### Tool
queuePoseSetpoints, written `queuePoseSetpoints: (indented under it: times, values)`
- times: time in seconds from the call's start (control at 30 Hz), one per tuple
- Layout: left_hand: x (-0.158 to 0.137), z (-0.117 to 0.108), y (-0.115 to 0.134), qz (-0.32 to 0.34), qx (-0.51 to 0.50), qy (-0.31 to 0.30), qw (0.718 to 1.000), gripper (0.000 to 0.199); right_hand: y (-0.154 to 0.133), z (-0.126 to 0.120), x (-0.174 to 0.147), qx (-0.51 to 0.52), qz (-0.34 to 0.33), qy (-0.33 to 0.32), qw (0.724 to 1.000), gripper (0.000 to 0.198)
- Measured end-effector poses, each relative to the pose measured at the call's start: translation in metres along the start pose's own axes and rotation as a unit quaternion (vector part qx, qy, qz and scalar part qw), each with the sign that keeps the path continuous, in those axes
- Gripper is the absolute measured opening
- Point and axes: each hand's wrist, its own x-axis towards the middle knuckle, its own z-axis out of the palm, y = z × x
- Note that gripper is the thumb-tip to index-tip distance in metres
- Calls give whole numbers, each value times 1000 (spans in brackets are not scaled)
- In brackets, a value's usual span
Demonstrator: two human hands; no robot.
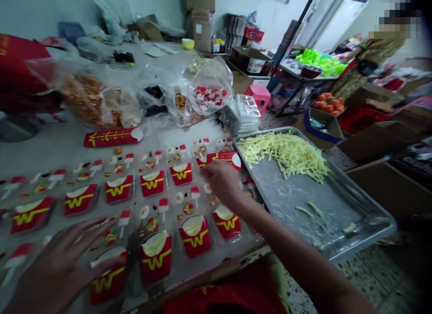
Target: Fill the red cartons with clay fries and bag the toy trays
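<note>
On my feed, my left hand [59,260] spreads its fingers over a red fry carton [110,284] at lower left; my right hand [221,181] curls at centre beside stacked red cartons [229,158], whether pinching I can't tell.

Smooth metal, clear plastic and matt cardboard around the tray [280,201]
The tray looks like smooth grey metal, its bare floor softly glossy and smeared; the pale fry-shaped sticks [286,155] inside it look smooth and dull. Left of the tray, the red fry cartons [195,237] have a smooth, faintly shiny face, card or plastic being hard to tell, and the counter [50,152] looks smooth. Beyond the tray are thin, crinkled, glossy plastic bags [211,91], shiny clear plastic boxes [249,109] and a smooth plastic stool [259,96]; right of it, a matt cardboard box [388,186]; below it, a speckled, terrazzo-like floor [303,278].
</note>
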Motion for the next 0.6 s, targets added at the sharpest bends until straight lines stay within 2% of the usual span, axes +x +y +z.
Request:
queuePoseSetpoints:
  times: [0.03, 0.1, 0.17, 0.2, 0.3, 0.37, 0.47, 0.53, 0.6]
  values:
    - [33, 8, 23, 24, -1, 1, 1000, 63, 32, -10, 5, -51, 97, 36, 993, 31]
    - [105, 36, 80, 112, -31, -8, 993, 53, 81, -21, 11, -113, 200, 49, 972, 34]
    - [176, 73, 139, 169, -11, -2, 986, 49, 106, -20, 15, -96, 231, 11, 968, 33]
    - [206, 93, 166, 186, 10, -20, 982, 55, 112, -17, 16, -64, 235, -7, 970, 31]
    - [272, 143, 222, 201, 36, -47, 978, 71, 113, -6, 21, 45, 244, -4, 969, 24]
    - [295, 162, 235, 217, 24, -81, 973, 68, 113, -2, 23, 84, 240, 27, 967, 20]
    - [309, 172, 228, 242, -17, -114, 963, 66, 121, -5, 15, 139, 224, 68, 962, 16]
    - [310, 170, 220, 242, -48, -113, 963, 75, 130, -12, 2, 171, 229, 86, 955, 20]
    - [307, 167, 222, 235, -65, -93, 965, 92, 136, -22, -12, 146, 241, 114, 953, 25]
